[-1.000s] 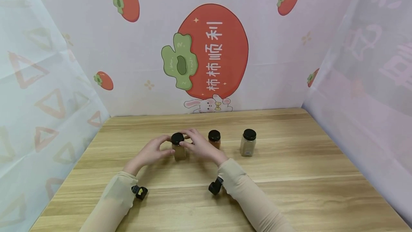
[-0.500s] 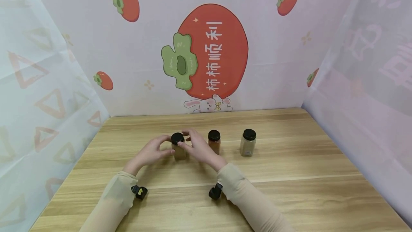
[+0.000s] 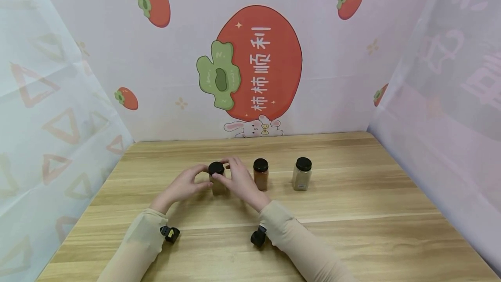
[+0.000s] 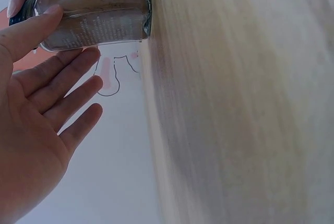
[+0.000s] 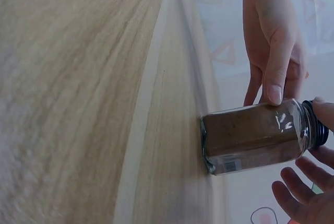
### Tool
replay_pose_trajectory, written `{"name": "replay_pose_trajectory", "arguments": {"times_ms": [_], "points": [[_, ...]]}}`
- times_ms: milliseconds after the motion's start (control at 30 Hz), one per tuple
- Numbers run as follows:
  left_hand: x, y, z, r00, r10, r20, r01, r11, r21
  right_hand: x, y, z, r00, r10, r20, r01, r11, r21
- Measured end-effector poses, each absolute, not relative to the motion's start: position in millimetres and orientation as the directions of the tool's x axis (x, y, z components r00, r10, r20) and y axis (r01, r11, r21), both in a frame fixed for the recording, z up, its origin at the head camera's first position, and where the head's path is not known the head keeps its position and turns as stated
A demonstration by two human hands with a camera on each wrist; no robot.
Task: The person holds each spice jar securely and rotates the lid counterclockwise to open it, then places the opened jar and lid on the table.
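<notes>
A clear glass jar of brown powder (image 3: 219, 187) with a black screw lid (image 3: 216, 168) stands upright on the wooden table. My left hand (image 3: 185, 185) steadies its body from the left, thumb on the near side and fingers behind the glass, as the left wrist view also shows. From the right, my right hand (image 3: 243, 182) pinches the lid between thumb and fingers. In the right wrist view, the right thumb lies against the lid's edge while the jar's base (image 5: 207, 145) meets the tabletop. The lid is seated on the jar's neck.
Just right of my right hand stands a black-lidded jar of reddish powder (image 3: 261, 180). Farther right is a similar jar of pale beige powder (image 3: 302, 177). A printed cloth backdrop (image 3: 328, 77) rises behind the table, with cloth sides left and right.
My right hand has turned about the lid, its thumb sliding left and its wrist swinging left and nearer. More of the reddish jar shows now. The left hand and held jar keep their place.
</notes>
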State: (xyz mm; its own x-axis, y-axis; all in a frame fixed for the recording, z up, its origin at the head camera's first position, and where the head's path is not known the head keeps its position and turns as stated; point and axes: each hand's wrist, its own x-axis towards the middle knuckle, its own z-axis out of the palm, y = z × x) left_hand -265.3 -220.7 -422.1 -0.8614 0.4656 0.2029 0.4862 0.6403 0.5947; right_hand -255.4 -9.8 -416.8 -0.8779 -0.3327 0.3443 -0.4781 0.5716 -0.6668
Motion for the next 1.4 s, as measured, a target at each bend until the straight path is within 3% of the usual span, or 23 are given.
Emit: {"name": "replay_pose_trajectory", "arguments": {"times_ms": [733,1167,1400], "points": [[-265,-222,-424,-0.867,0.458,0.198,0.476,0.641,0.602,-266,2,-409,-0.810,-0.546,0.215,-0.534,0.532,-0.657],[-265,-222,-424,-0.870,0.454,0.193,0.471,0.647,0.600,-266,4,-407,-0.802,-0.564,0.199,-0.535,0.528,-0.660],[-266,-221,-424,-0.869,0.456,0.194,0.473,0.647,0.597,-263,4,-409,-0.827,-0.504,0.248,-0.522,0.528,-0.670]]}}
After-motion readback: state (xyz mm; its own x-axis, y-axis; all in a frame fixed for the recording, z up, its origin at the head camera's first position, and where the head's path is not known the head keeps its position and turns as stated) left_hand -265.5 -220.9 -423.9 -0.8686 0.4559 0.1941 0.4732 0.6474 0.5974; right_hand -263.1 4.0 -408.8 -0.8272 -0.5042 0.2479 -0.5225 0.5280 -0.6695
